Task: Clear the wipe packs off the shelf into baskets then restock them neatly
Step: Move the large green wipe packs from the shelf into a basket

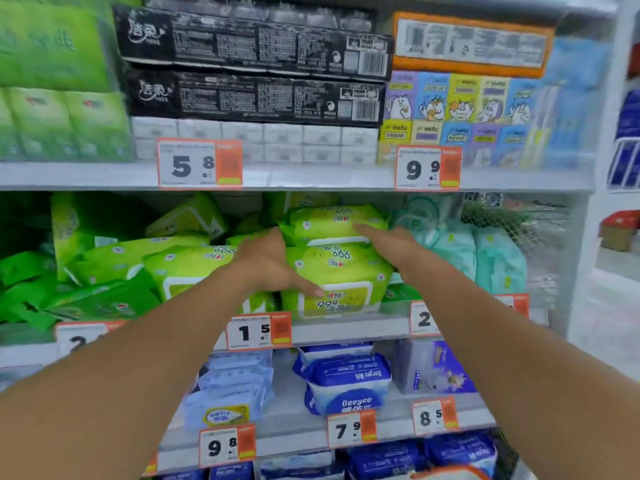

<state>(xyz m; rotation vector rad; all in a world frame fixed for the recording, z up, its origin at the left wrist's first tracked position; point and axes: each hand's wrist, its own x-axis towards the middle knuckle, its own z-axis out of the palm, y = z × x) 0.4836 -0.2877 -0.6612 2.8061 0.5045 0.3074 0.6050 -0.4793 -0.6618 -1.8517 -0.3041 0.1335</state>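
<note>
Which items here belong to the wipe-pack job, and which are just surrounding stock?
Job: lime-green wipe packs, left hand and right hand on either side of the stack.
Surrounding: black tissue boxes, blue wipe packs, mint packs, price tags.

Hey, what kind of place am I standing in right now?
Most likely a supermarket aisle: tiered shelves carry orange price tags, packed with green wipe packs and boxed tissues.

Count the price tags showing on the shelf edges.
8: two on the top edge, 5.8 and 9.9; three on the middle edge, left, 1.5, right; three lower, 9.8, 7.9, 8.5. Arms may hide others.
</note>
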